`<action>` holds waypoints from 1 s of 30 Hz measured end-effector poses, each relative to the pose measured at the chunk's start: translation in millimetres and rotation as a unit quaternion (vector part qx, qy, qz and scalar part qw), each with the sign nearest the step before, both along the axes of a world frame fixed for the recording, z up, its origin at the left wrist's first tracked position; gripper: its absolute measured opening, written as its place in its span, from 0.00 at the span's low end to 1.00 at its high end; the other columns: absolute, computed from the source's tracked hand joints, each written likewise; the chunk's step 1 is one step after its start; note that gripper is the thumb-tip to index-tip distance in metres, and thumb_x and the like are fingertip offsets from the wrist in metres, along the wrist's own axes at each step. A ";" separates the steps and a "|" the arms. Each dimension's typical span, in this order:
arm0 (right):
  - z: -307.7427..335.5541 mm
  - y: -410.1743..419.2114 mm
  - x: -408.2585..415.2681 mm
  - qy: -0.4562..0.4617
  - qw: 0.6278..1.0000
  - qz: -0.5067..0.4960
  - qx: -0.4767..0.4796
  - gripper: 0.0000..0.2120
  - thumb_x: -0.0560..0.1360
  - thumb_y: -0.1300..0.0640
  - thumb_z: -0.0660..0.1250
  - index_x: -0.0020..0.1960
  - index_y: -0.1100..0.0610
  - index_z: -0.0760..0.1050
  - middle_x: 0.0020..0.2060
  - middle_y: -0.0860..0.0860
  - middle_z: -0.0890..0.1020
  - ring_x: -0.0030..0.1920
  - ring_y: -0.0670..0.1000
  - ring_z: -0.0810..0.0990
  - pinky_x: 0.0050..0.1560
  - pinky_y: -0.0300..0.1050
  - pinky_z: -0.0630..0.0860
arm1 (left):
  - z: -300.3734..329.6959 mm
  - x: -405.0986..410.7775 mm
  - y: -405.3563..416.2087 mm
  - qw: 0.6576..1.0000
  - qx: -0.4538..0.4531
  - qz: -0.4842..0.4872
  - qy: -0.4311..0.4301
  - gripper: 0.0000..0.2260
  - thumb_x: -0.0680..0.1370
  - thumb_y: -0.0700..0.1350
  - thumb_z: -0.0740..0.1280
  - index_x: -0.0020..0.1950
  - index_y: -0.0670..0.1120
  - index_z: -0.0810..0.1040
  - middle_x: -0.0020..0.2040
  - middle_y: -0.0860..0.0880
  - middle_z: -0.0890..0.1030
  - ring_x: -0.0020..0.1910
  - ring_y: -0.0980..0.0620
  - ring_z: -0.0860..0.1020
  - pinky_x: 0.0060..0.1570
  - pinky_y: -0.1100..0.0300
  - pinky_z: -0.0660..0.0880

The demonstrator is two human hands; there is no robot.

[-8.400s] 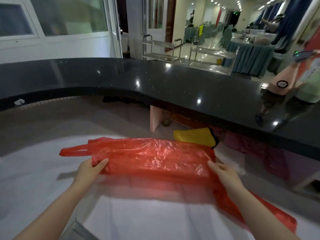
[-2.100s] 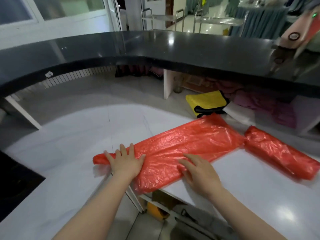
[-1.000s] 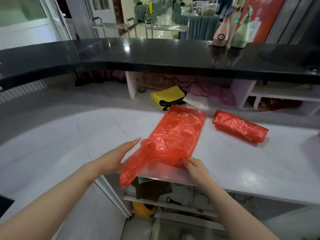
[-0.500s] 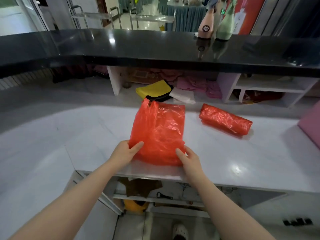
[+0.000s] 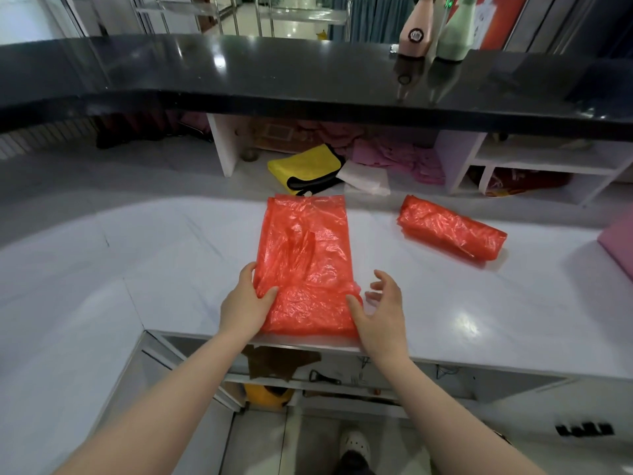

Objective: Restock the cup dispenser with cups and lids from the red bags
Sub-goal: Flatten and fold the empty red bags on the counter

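Your left hand pinched the near left edge of the flat red bag, thumb on top, fingers curled at its side. Your right hand lay relaxed with fingers spread, only its thumb touching the bag's near right corner. The bag lay flat on the white counter, reaching to its front edge. A second, rolled red bag sat well apart to the right. The pink bottle on the black ledge carried a round dark emblem, unreadable.
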State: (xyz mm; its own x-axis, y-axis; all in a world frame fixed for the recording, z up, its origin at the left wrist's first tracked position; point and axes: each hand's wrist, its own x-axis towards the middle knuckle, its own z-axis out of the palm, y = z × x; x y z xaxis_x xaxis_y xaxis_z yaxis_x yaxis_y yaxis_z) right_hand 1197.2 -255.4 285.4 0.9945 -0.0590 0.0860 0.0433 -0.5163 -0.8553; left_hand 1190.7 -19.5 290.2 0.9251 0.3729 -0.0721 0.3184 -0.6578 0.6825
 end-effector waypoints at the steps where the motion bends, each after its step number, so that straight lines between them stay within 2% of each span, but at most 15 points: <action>1: -2.5 -5.3 -2.2 -0.040 0.998 0.035 -0.040 0.31 0.73 0.44 0.70 0.70 0.47 0.60 0.63 0.47 0.69 0.59 0.46 0.73 0.56 0.49 0.77 | -0.4 -1.1 -1.1 1.000 0.004 0.002 -0.003 0.28 0.77 0.61 0.61 0.73 0.54 0.58 0.64 0.48 0.77 0.54 0.45 0.80 0.47 0.56 0.75; 3: -8.1 -16.9 -9.2 -0.129 0.972 0.139 -0.140 0.31 0.74 0.45 0.69 0.71 0.46 0.59 0.70 0.51 0.62 0.67 0.52 0.67 0.63 0.52 0.72 | -0.8 -2.7 -3.2 1.000 0.001 0.014 -0.010 0.27 0.78 0.61 0.61 0.73 0.55 0.58 0.64 0.48 0.77 0.55 0.45 0.79 0.49 0.53 0.76; 6: -11.4 -28.8 -14.3 -0.220 0.909 0.251 -0.249 0.28 0.75 0.48 0.65 0.73 0.44 0.59 0.74 0.52 0.57 0.70 0.57 0.64 0.65 0.53 0.68 | -2.5 -4.3 -4.9 0.999 -0.013 0.026 -0.024 0.26 0.78 0.60 0.61 0.74 0.55 0.58 0.65 0.48 0.76 0.56 0.45 0.79 0.51 0.51 0.76; 9: -5.1 -26.2 -11.9 -0.236 0.878 0.281 -0.308 0.27 0.74 0.56 0.68 0.71 0.48 0.66 0.75 0.55 0.62 0.72 0.62 0.64 0.64 0.53 0.69 | -5.8 -6.0 -5.5 0.999 -0.015 0.018 -0.035 0.26 0.78 0.61 0.60 0.73 0.55 0.58 0.65 0.49 0.76 0.57 0.45 0.79 0.53 0.51 0.76; 11: 0.3 -21.7 -8.6 -0.219 0.869 0.287 -0.338 0.25 0.72 0.56 0.72 0.68 0.52 0.72 0.72 0.56 0.68 0.72 0.62 0.66 0.65 0.58 0.70 | -6.6 -5.7 -4.5 0.999 -0.012 0.013 -0.037 0.26 0.78 0.61 0.60 0.74 0.55 0.58 0.65 0.49 0.76 0.57 0.45 0.79 0.53 0.51 0.76; 13: 2.6 -18.7 -7.0 -0.171 0.871 0.293 -0.355 0.22 0.75 0.55 0.69 0.68 0.54 0.73 0.70 0.53 0.72 0.73 0.59 0.65 0.69 0.59 0.68 | -6.5 -5.1 -2.7 0.999 -0.021 0.010 -0.034 0.27 0.78 0.61 0.60 0.74 0.56 0.56 0.66 0.49 0.75 0.57 0.45 0.78 0.53 0.51 0.76; 16: 0.4 -17.9 -5.4 -0.071 0.902 0.283 -0.318 0.19 0.79 0.52 0.61 0.69 0.51 0.72 0.71 0.47 0.71 0.76 0.50 0.59 0.76 0.50 0.55 | -3.2 -9.0 -2.0 0.997 -0.065 -0.012 -0.042 0.30 0.77 0.62 0.61 0.75 0.59 0.51 0.68 0.49 0.72 0.59 0.47 0.77 0.53 0.53 0.76; 18: 1.4 -16.3 -3.0 -0.045 0.921 0.265 -0.283 0.18 0.80 0.51 0.59 0.68 0.52 0.73 0.70 0.45 0.72 0.75 0.48 0.59 0.75 0.45 0.51 | -0.4 -13.1 0.3 0.995 -0.035 -0.050 -0.080 0.33 0.77 0.59 0.64 0.76 0.59 0.49 0.72 0.49 0.66 0.64 0.51 0.71 0.58 0.51 0.72; 19: 3.3 -15.3 -1.2 -0.037 0.925 0.261 -0.274 0.18 0.81 0.51 0.58 0.68 0.53 0.73 0.69 0.46 0.73 0.75 0.48 0.60 0.74 0.44 0.51 | 2.1 -14.7 2.8 0.991 0.016 -0.075 -0.113 0.33 0.77 0.57 0.65 0.76 0.57 0.50 0.74 0.49 0.63 0.67 0.54 0.66 0.62 0.51 0.68; 21: 9.1 -13.4 3.0 -0.026 0.930 0.255 -0.264 0.16 0.81 0.53 0.58 0.65 0.55 0.76 0.66 0.48 0.76 0.73 0.49 0.64 0.74 0.45 0.52 | 10.7 -15.6 10.9 0.961 0.121 -0.138 -0.209 0.24 0.79 0.50 0.64 0.74 0.52 0.62 0.75 0.47 0.63 0.69 0.55 0.61 0.66 0.50 0.61; 23: 14.0 -13.2 7.0 -0.022 0.942 0.240 -0.235 0.12 0.80 0.56 0.58 0.54 0.56 0.80 0.58 0.52 0.81 0.64 0.52 0.72 0.72 0.49 0.61 | 19.8 -11.2 21.5 0.922 0.183 -0.226 -0.255 0.15 0.77 0.40 0.63 0.63 0.47 0.77 0.70 0.46 0.72 0.69 0.47 0.67 0.67 0.44 0.64; 25: 19.8 -15.0 11.3 0.002 0.954 0.220 -0.203 0.10 0.80 0.56 0.59 0.46 0.56 0.78 0.45 0.50 0.82 0.49 0.52 0.77 0.56 0.44 0.71 | 26.4 -6.9 30.7 0.916 0.178 -0.305 -0.190 0.14 0.75 0.36 0.66 0.58 0.47 0.81 0.65 0.47 0.78 0.68 0.44 0.72 0.67 0.43 0.67; 27: 23.8 -17.0 16.9 0.031 0.967 0.192 -0.166 0.09 0.80 0.56 0.59 0.43 0.53 0.74 0.38 0.46 0.79 0.40 0.48 0.75 0.41 0.32 0.69 | 27.6 -3.8 38.0 0.912 0.173 -0.366 -0.068 0.19 0.75 0.37 0.69 0.63 0.52 0.78 0.66 0.50 0.77 0.68 0.48 0.71 0.69 0.51 0.66; 29: 26.4 -17.5 23.3 0.040 0.975 0.169 -0.141 0.09 0.81 0.55 0.59 0.42 0.50 0.73 0.35 0.44 0.76 0.36 0.44 0.73 0.38 0.30 0.67 | 23.5 -1.8 43.0 0.902 0.181 -0.392 0.006 0.25 0.74 0.42 0.70 0.68 0.60 0.71 0.67 0.54 0.74 0.68 0.54 0.70 0.68 0.58 0.65; 30: 27.0 -17.0 26.8 0.041 0.976 0.166 -0.133 0.10 0.81 0.54 0.59 0.41 0.49 0.72 0.34 0.43 0.76 0.36 0.43 0.72 0.37 0.30 0.67 | 20.9 -2.7 42.8 0.909 0.148 -0.390 0.018 0.27 0.72 0.47 0.71 0.69 0.64 0.68 0.67 0.57 0.73 0.66 0.57 0.70 0.67 0.59 0.66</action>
